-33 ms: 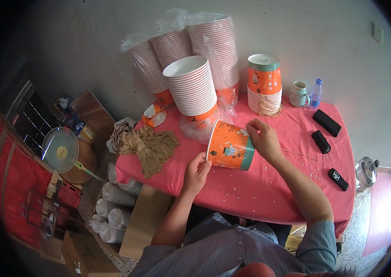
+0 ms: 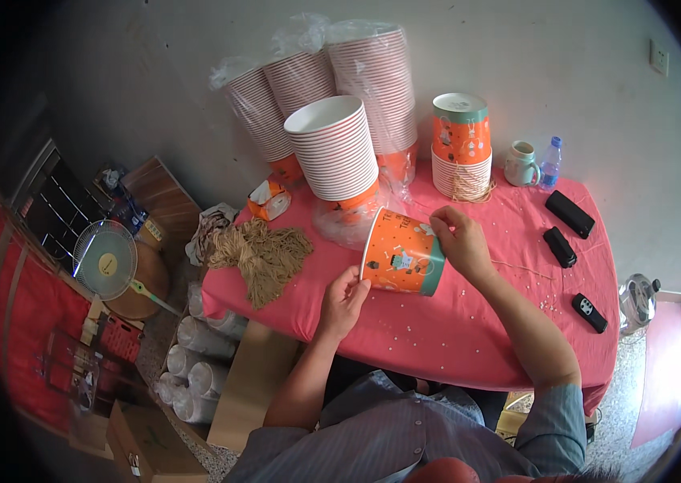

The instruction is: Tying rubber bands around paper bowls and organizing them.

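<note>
An orange paper bucket (image 2: 401, 256) with a green base band and a printed pattern lies tilted on its side above the table. At its white rim, my left hand (image 2: 343, 299) grips the edge between thumb and fingers. My right hand (image 2: 462, 240) is at the green base end, thumb and fingertips pinched together; what they pinch is too small to make out. A thin cord (image 2: 521, 270) runs over the red cloth from beside my right wrist. To the left lies a bundle of tan cords (image 2: 261, 259).
Nested paper buckets (image 2: 332, 153) stand behind, with plastic-wrapped stacks (image 2: 372, 80). Further right are another bucket stack (image 2: 461, 145), a mug (image 2: 521, 165), a water bottle (image 2: 550, 163) and several black objects. White bits dot the red tablecloth (image 2: 453, 346).
</note>
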